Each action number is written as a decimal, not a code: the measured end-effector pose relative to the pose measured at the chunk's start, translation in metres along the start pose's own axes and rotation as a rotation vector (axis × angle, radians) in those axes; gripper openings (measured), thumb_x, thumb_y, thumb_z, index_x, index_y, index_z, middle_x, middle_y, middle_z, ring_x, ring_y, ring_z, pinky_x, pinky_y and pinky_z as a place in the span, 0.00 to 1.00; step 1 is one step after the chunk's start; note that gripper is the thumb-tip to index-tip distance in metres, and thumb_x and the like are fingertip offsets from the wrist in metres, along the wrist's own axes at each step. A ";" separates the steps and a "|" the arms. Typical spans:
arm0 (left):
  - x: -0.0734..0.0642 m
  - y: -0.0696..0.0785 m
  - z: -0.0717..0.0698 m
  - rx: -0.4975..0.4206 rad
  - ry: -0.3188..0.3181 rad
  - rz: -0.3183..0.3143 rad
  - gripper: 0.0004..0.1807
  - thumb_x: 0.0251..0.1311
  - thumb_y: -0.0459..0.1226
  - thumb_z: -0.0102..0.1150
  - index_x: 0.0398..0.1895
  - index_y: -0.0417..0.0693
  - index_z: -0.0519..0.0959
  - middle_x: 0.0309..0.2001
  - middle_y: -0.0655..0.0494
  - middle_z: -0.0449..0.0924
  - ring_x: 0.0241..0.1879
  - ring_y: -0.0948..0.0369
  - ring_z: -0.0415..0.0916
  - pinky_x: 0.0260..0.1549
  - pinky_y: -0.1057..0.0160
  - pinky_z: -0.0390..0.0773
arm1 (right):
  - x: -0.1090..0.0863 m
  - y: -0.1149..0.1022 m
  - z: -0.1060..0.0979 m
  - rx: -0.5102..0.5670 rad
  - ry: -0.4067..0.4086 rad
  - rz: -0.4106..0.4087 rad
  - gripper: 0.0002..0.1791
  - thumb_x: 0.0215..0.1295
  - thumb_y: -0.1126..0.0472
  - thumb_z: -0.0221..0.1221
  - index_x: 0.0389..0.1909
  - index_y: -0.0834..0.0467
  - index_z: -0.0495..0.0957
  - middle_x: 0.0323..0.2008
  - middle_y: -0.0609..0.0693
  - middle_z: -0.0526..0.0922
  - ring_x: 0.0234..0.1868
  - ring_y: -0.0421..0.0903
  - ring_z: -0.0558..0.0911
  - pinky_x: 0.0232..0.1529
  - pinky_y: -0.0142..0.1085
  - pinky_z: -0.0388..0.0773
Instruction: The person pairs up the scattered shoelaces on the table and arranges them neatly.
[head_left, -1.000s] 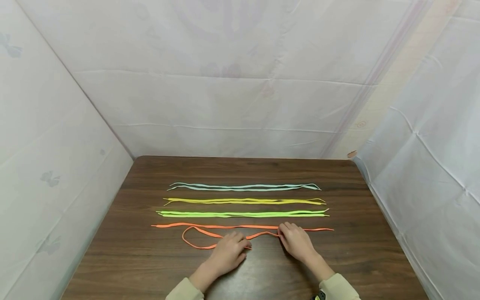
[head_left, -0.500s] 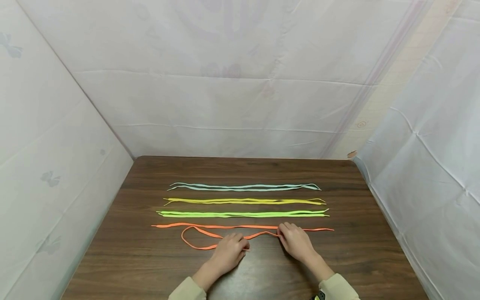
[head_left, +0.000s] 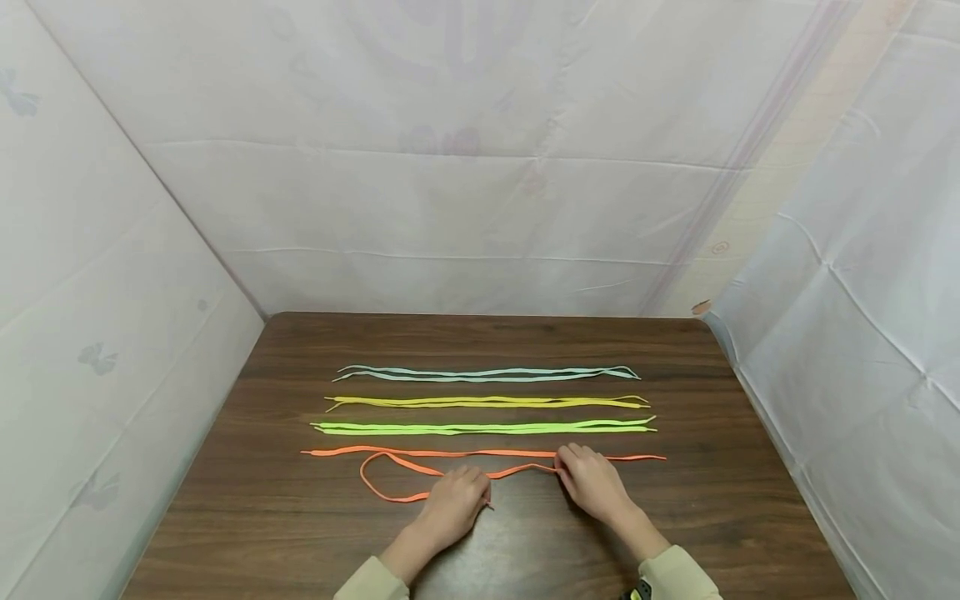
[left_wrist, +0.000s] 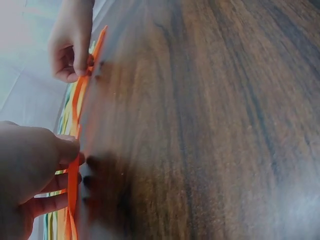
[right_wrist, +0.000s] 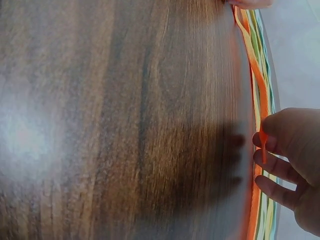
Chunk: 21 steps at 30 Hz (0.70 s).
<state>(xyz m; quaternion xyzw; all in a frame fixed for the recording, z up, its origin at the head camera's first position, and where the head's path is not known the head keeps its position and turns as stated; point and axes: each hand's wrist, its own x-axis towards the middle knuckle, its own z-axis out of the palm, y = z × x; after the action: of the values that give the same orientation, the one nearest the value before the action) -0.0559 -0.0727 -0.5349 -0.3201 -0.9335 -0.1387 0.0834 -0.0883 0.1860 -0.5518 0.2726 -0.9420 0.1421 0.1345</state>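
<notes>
An orange shoelace (head_left: 513, 472) lies in a loose loop near the front of the rows, its loop on the left. My left hand (head_left: 453, 505) pinches this lace, and a short end sticks out past the fingers. In the left wrist view the lace passes between thumb and fingers of the left hand (left_wrist: 35, 170). Farther right, my right hand (head_left: 592, 483) pinches the other end; in the right wrist view its tip pokes out below the thumb of the right hand (right_wrist: 295, 155). A second orange shoelace (head_left: 450, 454) lies nearly straight just behind, partly covered by the right fingers.
Behind lie a pair of lime green shoelaces (head_left: 480, 430), yellow shoelaces (head_left: 465, 403) and pale blue shoelaces (head_left: 480, 377), in rows across the brown wooden table (head_left: 225, 517). White patterned sheeting (head_left: 480, 208) hangs at the back and both sides.
My left hand has shifted slightly left and toward me with the orange shoelace, and less of its end shows past the fingers. The right hand has stayed in place.
</notes>
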 end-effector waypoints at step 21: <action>-0.021 -0.041 -0.063 0.061 0.260 -0.114 0.09 0.40 0.29 0.71 0.24 0.51 0.82 0.24 0.65 0.77 0.23 0.67 0.71 0.22 0.70 0.71 | -0.002 0.009 -0.009 0.027 0.017 -0.015 0.08 0.50 0.66 0.66 0.31 0.53 0.78 0.27 0.42 0.77 0.26 0.38 0.76 0.26 0.30 0.74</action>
<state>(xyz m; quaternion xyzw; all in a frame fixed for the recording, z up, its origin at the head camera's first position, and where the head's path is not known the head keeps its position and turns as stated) -0.0612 -0.1357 -0.4883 -0.2434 -0.9352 -0.1549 0.2053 -0.0899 0.1970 -0.5458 0.2801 -0.9369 0.1559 0.1397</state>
